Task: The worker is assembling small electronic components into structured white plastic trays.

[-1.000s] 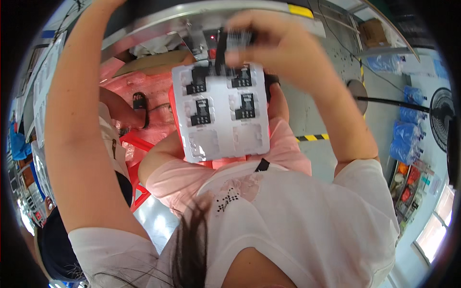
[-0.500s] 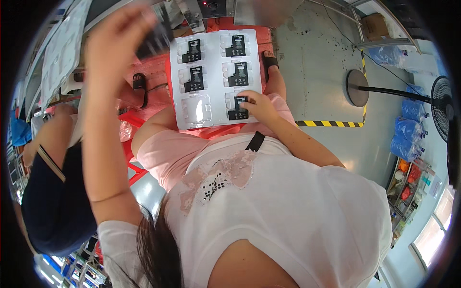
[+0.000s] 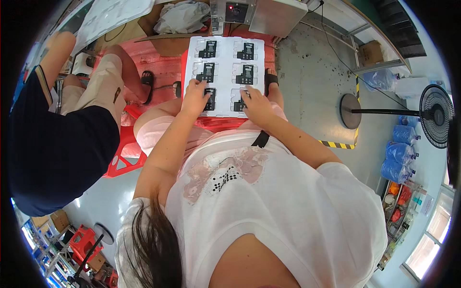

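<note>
A white plastic tray (image 3: 224, 53) lies across my lap, with flat black batteries in its two columns of recesses. My left hand (image 3: 194, 99) is at the near left recess, its fingers and thumb closed around the left side of a battery (image 3: 210, 102) there. My right hand (image 3: 258, 105) reaches over the near right recess, fingers apart. Its fingertips touch another black battery (image 3: 237, 105), which they partly cover. Farther up the tray, more batteries (image 3: 205, 73) sit untouched in their recesses.
A person in dark clothing (image 3: 72, 149) sits close on my left. Beyond the tray are a grey metal box (image 3: 278, 17) and a cardboard box (image 3: 168, 45). A standing fan (image 3: 436, 116) and blue water bottles (image 3: 399, 151) are at the right. A red stool (image 3: 127, 149) is beside my left leg.
My left hand has come down from the upper left to the tray's near left recess, where a battery now lies; that recess was bare. My right hand stays at the near right battery.
</note>
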Demonstrator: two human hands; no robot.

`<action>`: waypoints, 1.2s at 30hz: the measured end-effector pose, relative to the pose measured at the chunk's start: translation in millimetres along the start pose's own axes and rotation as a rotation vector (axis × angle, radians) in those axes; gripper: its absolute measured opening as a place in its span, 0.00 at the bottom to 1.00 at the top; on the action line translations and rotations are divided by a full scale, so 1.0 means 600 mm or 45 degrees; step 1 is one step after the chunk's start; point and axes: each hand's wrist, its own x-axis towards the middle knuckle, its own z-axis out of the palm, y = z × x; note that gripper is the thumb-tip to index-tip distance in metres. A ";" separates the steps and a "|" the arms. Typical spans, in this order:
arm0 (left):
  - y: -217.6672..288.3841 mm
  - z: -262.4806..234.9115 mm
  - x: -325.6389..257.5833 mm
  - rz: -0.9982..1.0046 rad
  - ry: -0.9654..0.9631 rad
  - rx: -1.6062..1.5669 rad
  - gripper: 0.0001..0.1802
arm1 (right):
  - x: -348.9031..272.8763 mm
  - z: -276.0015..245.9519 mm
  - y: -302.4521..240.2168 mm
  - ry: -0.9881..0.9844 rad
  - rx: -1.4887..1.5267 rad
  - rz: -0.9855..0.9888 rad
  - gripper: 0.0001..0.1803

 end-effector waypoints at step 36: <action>0.046 -0.252 0.041 -0.469 0.643 -2.202 0.25 | -0.065 0.037 0.035 -0.282 0.132 -0.236 0.21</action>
